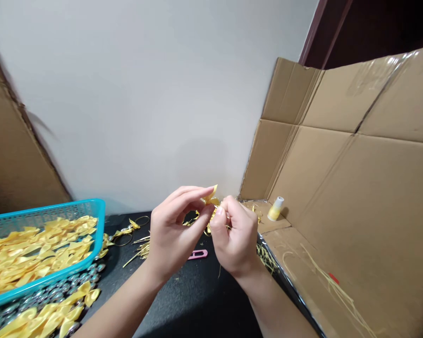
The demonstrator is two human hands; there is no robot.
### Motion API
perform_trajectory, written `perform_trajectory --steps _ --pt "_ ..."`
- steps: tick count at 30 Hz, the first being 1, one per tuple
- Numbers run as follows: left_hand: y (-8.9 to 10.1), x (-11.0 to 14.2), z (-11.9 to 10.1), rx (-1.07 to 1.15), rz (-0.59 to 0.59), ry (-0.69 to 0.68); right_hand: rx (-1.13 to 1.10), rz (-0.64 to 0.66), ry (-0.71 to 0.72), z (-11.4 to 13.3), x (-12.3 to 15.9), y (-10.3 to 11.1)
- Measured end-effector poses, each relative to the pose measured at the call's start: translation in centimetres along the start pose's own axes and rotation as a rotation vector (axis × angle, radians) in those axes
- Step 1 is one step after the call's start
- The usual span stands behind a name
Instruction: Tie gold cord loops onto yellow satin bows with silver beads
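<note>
My left hand [179, 225] is closed, pinching a small yellow ribbon bow [210, 196] between thumb and fingers above the black tabletop [183, 300]. Close beside it, my right hand [234, 232] is curled with thumb against forefinger. A thin strand seems to run from its pinch toward the bow, but the fingers cover most of it. Under the hands lies a pink-handled tool [198, 254], partly hidden by my left hand. A bundle of thin gold strips [143, 249] sits left of my left wrist.
A turquoise basket [100, 225] of yellow bows stands at left, with loose bows [56, 314] and shiny round beads [17, 307] before it. On cardboard [352, 197] at right are a yellow thread spool [275, 209], loose yellow strands [338, 291] and a red piece [333, 278].
</note>
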State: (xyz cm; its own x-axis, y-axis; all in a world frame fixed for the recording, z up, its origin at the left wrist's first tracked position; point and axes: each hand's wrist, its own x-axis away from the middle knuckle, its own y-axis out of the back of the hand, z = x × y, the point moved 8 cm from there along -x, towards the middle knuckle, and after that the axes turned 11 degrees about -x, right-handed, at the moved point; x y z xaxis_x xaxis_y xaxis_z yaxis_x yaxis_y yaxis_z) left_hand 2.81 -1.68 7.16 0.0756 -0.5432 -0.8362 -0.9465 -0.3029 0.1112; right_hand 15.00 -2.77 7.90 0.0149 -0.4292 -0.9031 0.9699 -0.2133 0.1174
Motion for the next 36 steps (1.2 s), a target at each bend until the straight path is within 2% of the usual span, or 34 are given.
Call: perform_trajectory --steps 36 --pt "0.08 -0.03 0.0 -0.05 -0.004 -0.034 0.037 -0.018 0.01 -0.05 0.04 -0.07"
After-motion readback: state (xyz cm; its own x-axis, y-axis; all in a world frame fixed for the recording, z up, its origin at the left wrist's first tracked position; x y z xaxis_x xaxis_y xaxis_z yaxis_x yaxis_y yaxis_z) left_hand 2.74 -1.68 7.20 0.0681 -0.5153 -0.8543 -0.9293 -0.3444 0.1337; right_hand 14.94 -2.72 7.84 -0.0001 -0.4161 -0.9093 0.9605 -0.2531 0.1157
